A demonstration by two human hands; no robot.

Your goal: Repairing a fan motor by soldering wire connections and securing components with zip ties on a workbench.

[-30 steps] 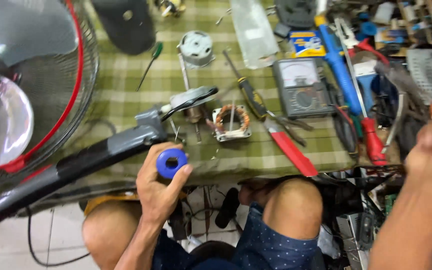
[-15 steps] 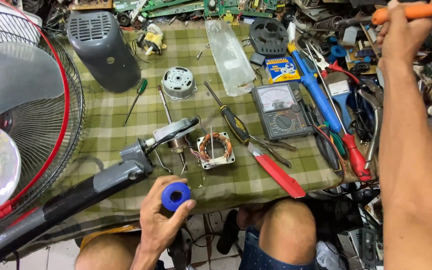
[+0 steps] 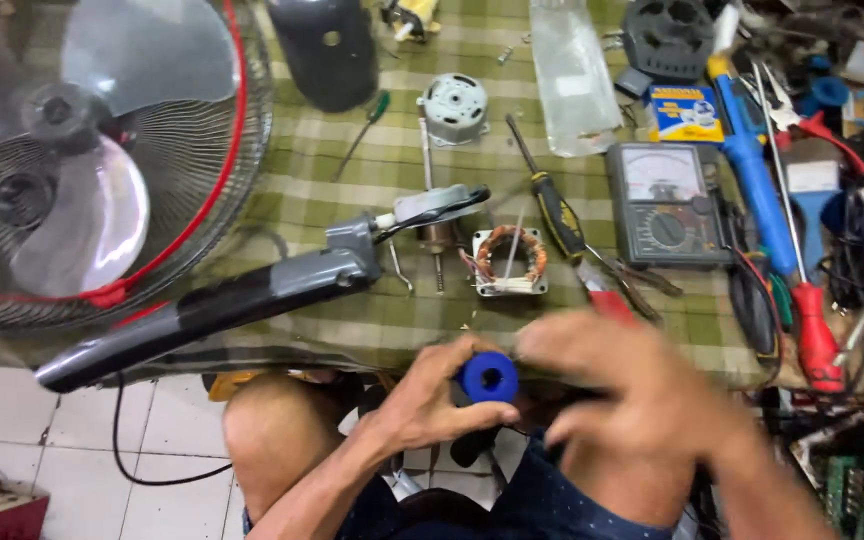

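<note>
My left hand (image 3: pixel 422 400) is shut on a small blue roll (image 3: pixel 488 378) with a hole through its middle, held over my lap just below the table's front edge. My right hand (image 3: pixel 632 390) is blurred by motion, and its fingertips are at the right side of the roll. Whether they grip it is unclear. Just beyond the hands, a copper-wound stator (image 3: pixel 510 262) lies on the green checked cloth (image 3: pixel 352 200).
A fan with a red-rimmed guard (image 3: pixel 102 170) and its grey neck (image 3: pixel 252 295) fill the left. Also on the cloth are a motor part (image 3: pixel 452 105), black-handled screwdriver (image 3: pixel 552 210), multimeter (image 3: pixel 667 205), blue tool (image 3: pixel 752 170), red-handled tools (image 3: pixel 814 335) and dark housing (image 3: pixel 322 50).
My right hand has come down from the upper right, where it held an orange-handled tool, to the blue roll. The view has shifted closer over the table.
</note>
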